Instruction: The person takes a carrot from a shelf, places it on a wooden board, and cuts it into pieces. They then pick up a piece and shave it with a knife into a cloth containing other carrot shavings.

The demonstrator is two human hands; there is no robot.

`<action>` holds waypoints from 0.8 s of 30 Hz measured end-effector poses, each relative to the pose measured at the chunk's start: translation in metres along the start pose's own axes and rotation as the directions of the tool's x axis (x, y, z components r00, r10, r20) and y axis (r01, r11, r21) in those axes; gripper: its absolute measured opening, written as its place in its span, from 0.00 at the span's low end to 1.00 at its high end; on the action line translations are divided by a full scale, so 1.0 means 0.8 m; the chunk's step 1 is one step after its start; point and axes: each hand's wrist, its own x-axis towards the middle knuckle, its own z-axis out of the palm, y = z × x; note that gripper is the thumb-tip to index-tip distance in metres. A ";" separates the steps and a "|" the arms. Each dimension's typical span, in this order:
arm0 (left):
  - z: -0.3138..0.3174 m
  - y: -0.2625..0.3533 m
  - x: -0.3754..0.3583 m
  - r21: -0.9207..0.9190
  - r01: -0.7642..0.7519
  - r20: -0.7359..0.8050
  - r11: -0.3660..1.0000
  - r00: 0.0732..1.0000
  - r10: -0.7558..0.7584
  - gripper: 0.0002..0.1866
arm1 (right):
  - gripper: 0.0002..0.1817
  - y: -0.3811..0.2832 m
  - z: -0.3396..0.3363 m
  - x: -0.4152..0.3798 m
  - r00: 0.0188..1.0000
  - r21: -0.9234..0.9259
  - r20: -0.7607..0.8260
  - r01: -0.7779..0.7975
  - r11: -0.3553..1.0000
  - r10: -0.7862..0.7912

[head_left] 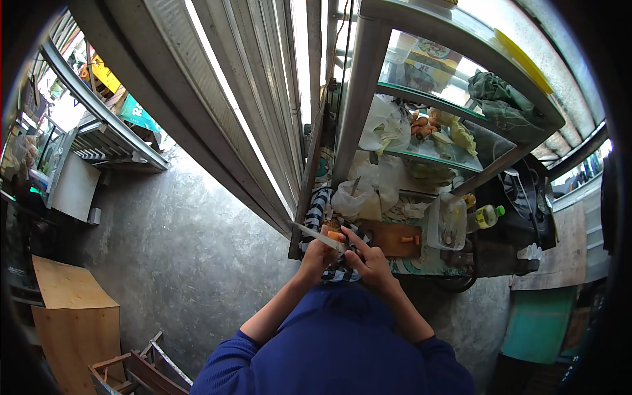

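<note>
In front of my body, my left hand (317,255) is closed around a carrot (336,236), whose orange end shows above the fingers. My right hand (370,262) grips a knife (317,233); its handle is mostly hidden in the fingers. The pale blade crosses over my left hand, close to the carrot, and points to the left. Below both hands lies a black and white checkered cloth (349,273). Just right of my right hand is a brown cutting board (385,238) with small orange pieces (409,239) on it.
A glass display case (355,85) with vegetables (424,125) stands behind the board. Plastic bags (355,197), a clear container (447,224), a green-capped bottle (487,216) and a black wok (520,191) sit around it. Metal shutter panels (197,99) rise at the left.
</note>
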 end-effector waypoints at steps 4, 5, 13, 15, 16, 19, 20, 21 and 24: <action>-0.004 -0.010 0.005 -0.021 0.013 -0.047 1.000 0.999 -0.014 0.25 | 0.29 0.004 0.005 0.000 0.998 -0.134 0.007 0.063 0.989 -0.063; -0.007 -0.011 0.005 -0.008 0.024 -0.036 1.000 0.999 -0.024 0.25 | 0.30 0.004 0.006 0.000 0.996 -0.219 0.014 0.084 0.972 -0.083; -0.001 -0.015 0.001 -0.022 0.028 -0.080 0.999 0.996 -0.029 0.22 | 0.31 0.016 0.012 0.003 0.989 -0.316 0.002 0.138 0.939 -0.145; 0.002 -0.017 -0.003 -0.003 0.049 -0.093 0.999 0.994 -0.049 0.20 | 0.31 0.027 0.013 0.006 0.989 -0.282 0.015 0.147 0.948 -0.149; 0.004 -0.016 -0.004 -0.002 0.050 -0.092 0.999 0.994 -0.050 0.20 | 0.31 0.028 0.013 0.006 0.989 -0.282 0.013 0.146 0.948 -0.148; 0.008 -0.013 -0.005 -0.018 0.034 -0.050 0.999 0.998 -0.035 0.20 | 0.28 0.017 0.010 0.006 0.988 -0.116 -0.013 0.148 0.982 -0.151; 0.009 -0.011 -0.004 -0.070 0.051 -0.063 0.996 0.996 -0.055 0.19 | 0.28 0.008 0.007 0.002 0.994 -0.126 0.006 0.113 0.986 -0.113; 0.009 -0.009 -0.004 -0.122 0.066 -0.075 0.990 0.994 -0.075 0.19 | 0.28 0.002 0.007 0.001 0.997 -0.137 0.024 0.079 0.987 -0.076; 0.012 -0.004 -0.006 -0.204 0.074 -0.052 0.976 0.995 -0.087 0.19 | 0.28 0.001 0.008 0.003 0.994 -0.229 0.011 0.107 0.968 -0.108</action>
